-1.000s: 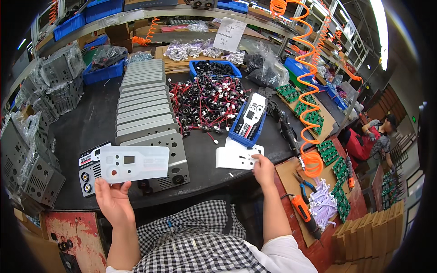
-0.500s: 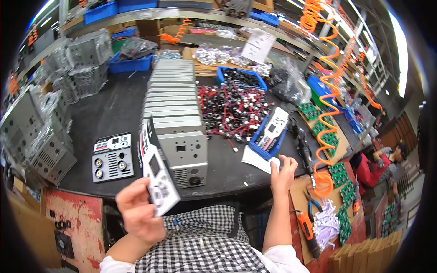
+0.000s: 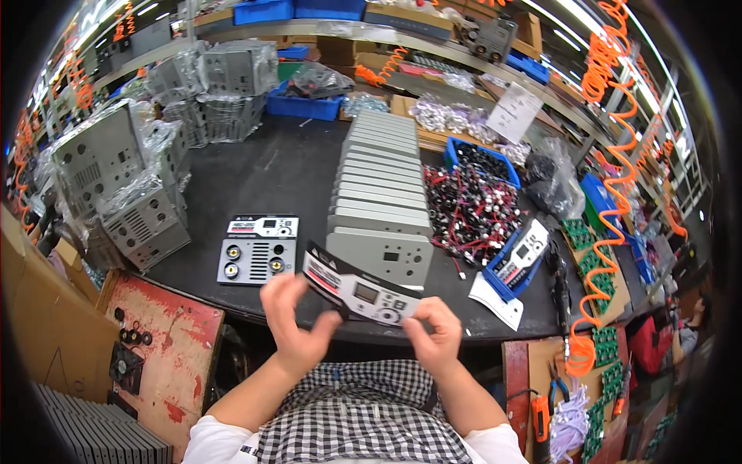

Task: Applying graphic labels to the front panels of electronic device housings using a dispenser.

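A black-and-white printed label sheet point(image 3: 365, 292) with a small dark window hangs slightly curved before me. Its right end is pinched between the thumb and fingers of my right hand point(image 3: 435, 332). My left hand point(image 3: 297, 321) is at the lower left corner of the sheet, its fingertips close against the edge and its thumb standing apart below. Behind the sheet stands a long row of grey metal panels point(image 3: 386, 251), the nearest with cut-out holes. Left of it lies a grey panel point(image 3: 257, 259) with a label on its upper part and brass fittings.
A blue tray point(image 3: 506, 292) of similar labels rests on a white sheet point(image 3: 495, 305) at the right. Bundled wires point(image 3: 471, 205) lie beyond. Plastic-wrapped panels point(image 3: 116, 170) stand at left. A coiled orange hose point(image 3: 610, 255) hangs over green circuit boards point(image 3: 607, 340) at right.
My right hand has moved from the blue tray to the label sheet and grips its right end. The sheet has turned from upright to nearly level. The whole view has swung left.
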The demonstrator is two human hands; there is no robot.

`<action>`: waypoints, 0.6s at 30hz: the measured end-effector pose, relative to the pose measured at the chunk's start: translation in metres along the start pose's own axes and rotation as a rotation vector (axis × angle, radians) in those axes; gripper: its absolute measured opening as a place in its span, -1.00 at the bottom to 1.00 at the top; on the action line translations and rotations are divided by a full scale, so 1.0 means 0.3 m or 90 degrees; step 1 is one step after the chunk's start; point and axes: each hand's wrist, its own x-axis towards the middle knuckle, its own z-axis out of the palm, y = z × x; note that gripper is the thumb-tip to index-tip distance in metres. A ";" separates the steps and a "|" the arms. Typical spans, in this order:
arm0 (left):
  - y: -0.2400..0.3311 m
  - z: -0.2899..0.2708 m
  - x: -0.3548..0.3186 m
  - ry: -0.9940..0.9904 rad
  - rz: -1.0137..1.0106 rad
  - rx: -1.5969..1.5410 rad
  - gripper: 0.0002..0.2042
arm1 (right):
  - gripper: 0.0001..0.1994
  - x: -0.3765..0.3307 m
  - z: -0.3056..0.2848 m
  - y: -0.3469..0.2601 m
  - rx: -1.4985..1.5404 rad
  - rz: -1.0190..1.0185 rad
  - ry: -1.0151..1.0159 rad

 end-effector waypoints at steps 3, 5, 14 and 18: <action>-0.171 0.008 0.021 -0.147 -0.359 -0.269 -0.84 | -0.92 0.024 -0.040 0.045 -0.030 -0.003 -0.027; -0.197 0.020 0.028 -0.208 -0.340 -0.217 -0.91 | -0.93 0.041 -0.058 0.076 -0.052 0.004 -0.022; -0.184 0.116 0.070 -0.149 -0.129 -0.055 -0.85 | -0.91 0.103 -0.031 0.236 0.085 0.154 0.128; -0.173 0.118 0.080 -0.159 -0.155 -0.048 -0.81 | -0.88 0.103 -0.022 0.292 0.080 0.135 0.130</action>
